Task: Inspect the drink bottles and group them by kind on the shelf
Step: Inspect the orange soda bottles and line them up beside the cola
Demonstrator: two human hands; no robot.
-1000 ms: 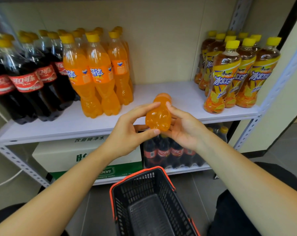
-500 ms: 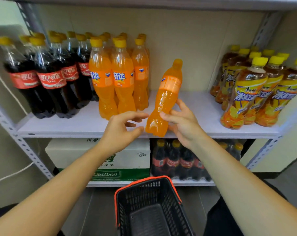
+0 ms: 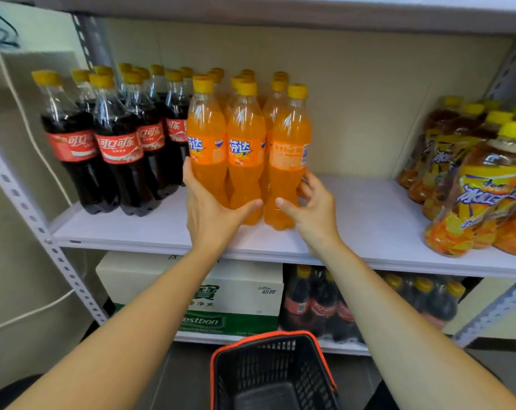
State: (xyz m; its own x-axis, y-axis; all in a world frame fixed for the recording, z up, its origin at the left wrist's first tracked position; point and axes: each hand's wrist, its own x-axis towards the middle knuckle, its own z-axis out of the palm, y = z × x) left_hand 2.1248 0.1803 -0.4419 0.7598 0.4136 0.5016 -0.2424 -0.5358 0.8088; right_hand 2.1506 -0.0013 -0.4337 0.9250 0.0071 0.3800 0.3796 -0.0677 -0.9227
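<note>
An orange soda bottle (image 3: 289, 137) stands upright on the white shelf (image 3: 369, 226), its label's back side facing me. It is at the right end of the group of orange soda bottles (image 3: 206, 134). My right hand (image 3: 315, 211) holds its lower part, thumb in front and fingers behind. My left hand (image 3: 212, 214) wraps round the two front bottles of the group, thumb across the second one. Cola bottles (image 3: 117, 149) stand to the left, touching the orange group. Iced tea bottles (image 3: 484, 184) stand at the far right.
A wide bare stretch of shelf lies between the orange sodas and the iced tea. Below are a carton of water (image 3: 236, 297) and more cola bottles (image 3: 321, 309). A black basket with a red rim (image 3: 274, 371) is under my arms. A metal upright (image 3: 43, 232) is at left.
The orange bottle went from held bottom-first in both hands, to tilted over the shelf, to standing beside the orange group. My left hand moved onto the front orange bottles.
</note>
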